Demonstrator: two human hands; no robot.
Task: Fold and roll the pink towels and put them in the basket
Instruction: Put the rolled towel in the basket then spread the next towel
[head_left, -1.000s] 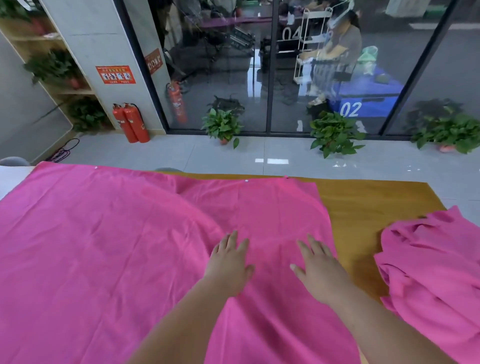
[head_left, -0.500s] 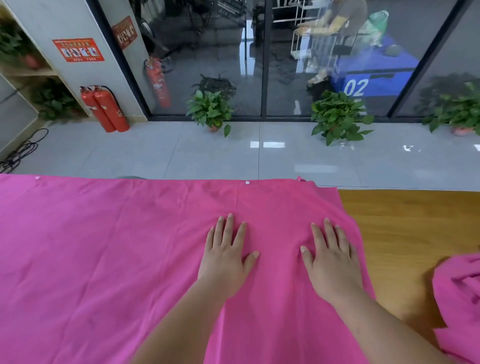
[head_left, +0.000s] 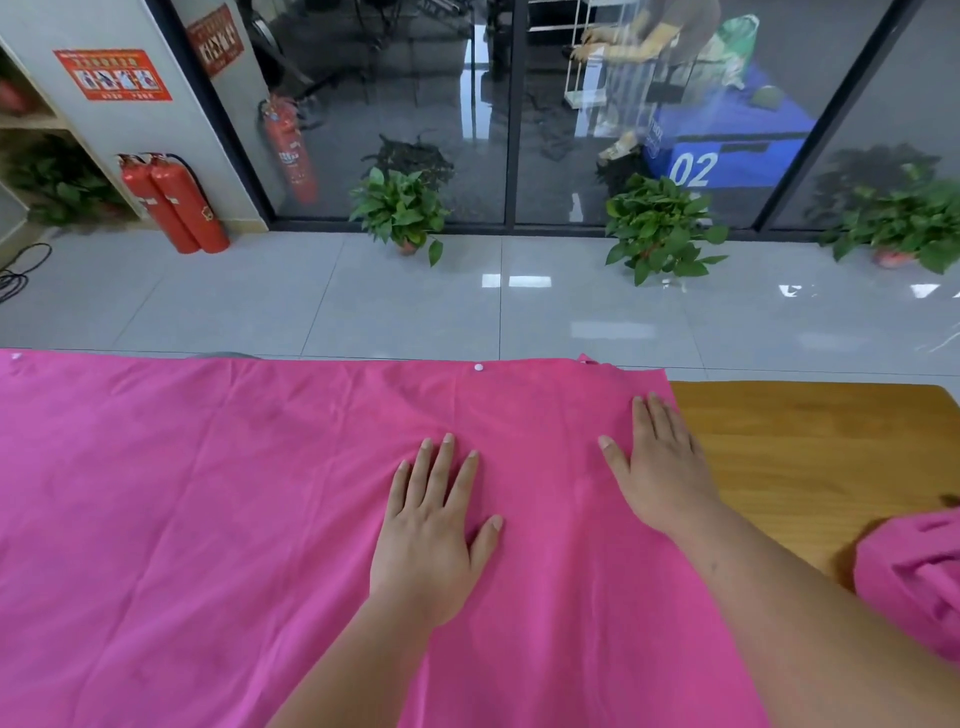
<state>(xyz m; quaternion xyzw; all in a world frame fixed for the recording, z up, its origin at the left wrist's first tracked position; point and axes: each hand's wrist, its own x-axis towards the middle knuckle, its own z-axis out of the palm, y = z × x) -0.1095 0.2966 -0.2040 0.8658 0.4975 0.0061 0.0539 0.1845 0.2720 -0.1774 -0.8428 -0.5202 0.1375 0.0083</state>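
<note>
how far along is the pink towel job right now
Early. Done: one pink towel lies spread flat over the wooden table. In hand: the left hand and right hand press flat on it, the right near its right edge, apparently smoothing. Left: no fold or roll shows yet, a crumpled towel waits at the right, and no basket is in view.

Wooden table (head_left: 810, 447) at 3 o'clock. Two red fire extinguishers (head_left: 174, 205) at 10 o'clock, red notice (head_left: 111, 74) above them. Potted plant (head_left: 400, 210) at 11, second plant (head_left: 660, 228) at 1, third plant (head_left: 904, 223) at 2, all along the glass wall (head_left: 395, 104).
</note>
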